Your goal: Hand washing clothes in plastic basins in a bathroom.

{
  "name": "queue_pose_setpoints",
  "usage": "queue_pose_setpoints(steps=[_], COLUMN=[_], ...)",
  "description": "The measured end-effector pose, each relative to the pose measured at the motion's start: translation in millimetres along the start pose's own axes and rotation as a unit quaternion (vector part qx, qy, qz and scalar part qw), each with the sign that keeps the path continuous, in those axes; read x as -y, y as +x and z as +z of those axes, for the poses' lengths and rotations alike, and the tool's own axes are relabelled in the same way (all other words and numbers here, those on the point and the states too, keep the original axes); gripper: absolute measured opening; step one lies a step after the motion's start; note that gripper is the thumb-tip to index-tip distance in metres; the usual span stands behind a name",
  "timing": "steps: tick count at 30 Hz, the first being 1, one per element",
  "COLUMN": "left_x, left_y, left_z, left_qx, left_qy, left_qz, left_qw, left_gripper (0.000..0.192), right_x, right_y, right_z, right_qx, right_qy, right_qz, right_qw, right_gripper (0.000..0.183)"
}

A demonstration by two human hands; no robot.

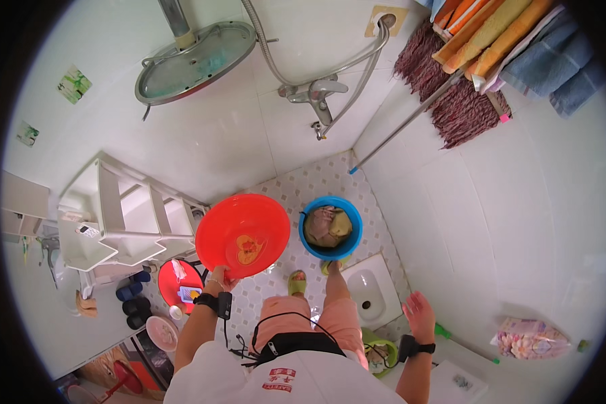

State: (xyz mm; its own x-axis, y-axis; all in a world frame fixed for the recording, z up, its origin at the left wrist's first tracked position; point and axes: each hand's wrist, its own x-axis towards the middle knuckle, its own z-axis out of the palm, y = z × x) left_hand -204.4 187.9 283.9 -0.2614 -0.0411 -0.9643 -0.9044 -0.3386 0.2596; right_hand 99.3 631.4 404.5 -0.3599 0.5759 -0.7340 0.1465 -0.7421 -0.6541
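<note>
My left hand (224, 280) grips the near rim of a red plastic basin (217, 230), which is tilted and shows its inside with a printed yellow heart-shaped picture. My right hand (418, 313) is raised on the right beside the tiled wall, fingers extended and nothing in it. In front of my feet a blue bucket (356, 242) stands on the floor, to the right of the basin. Damp-looking beige and pinkish cloth (327, 224) lies bunched inside the bucket. A black device is strapped to each wrist.
A squat toilet (356, 283) lies right of my legs, near a green bucket (391, 353) holding cloth. White shelves (131, 212) and a red stool (166, 288) stand left. A shower mixer tap (318, 96) is on the wall ahead; a mop (464, 111) and towels (545, 60) hang upper right.
</note>
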Motion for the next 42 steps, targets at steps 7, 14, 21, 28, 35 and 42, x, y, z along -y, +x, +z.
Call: queue_pose_setpoints(steps=[7, 14, 21, 28, 35, 42], left_x=[10.3, 23.7, 38.7, 64.7, 82.8, 64.4], left_y=[-8.6, 2.9, 16.8, 14.9, 20.6, 36.5], left_z=[13.8, 61.3, 121.1, 181.0, 190.8, 208.5], left_qx=[-0.009, 0.022, 0.024, 0.064, 0.050, 0.070], left_qy=[0.010, 0.023, 0.011, 0.047, -0.005, 0.011], left_qz=[0.032, 0.029, 0.004, 0.005, -0.004, 0.026], left_qw=[0.999, 0.999, 1.000, 0.997, 0.999, 0.997], left_gripper=[0.024, 0.025, 0.027, 0.030, 0.027, 0.027], right_x=[31.8, 74.1, 123.3, 133.2, 133.2, 136.8], right_y=[51.3, 127.4, 194.8, 229.9, 230.9, 219.1], right_z=[103.2, 254.8, 435.8, 489.2, 501.4, 514.3], right_qx=[0.140, 0.356, 0.450, 0.347, 0.338, 0.290], right_qy=[-0.060, -0.107, 0.018, -0.324, -0.363, -0.419], right_qz=[0.012, 0.055, 0.043, -0.178, -0.264, -0.319], right_qw=[0.988, 0.927, 0.892, 0.862, 0.827, 0.799], right_gripper=[0.029, 0.032, 0.036, 0.036, 0.044, 0.045])
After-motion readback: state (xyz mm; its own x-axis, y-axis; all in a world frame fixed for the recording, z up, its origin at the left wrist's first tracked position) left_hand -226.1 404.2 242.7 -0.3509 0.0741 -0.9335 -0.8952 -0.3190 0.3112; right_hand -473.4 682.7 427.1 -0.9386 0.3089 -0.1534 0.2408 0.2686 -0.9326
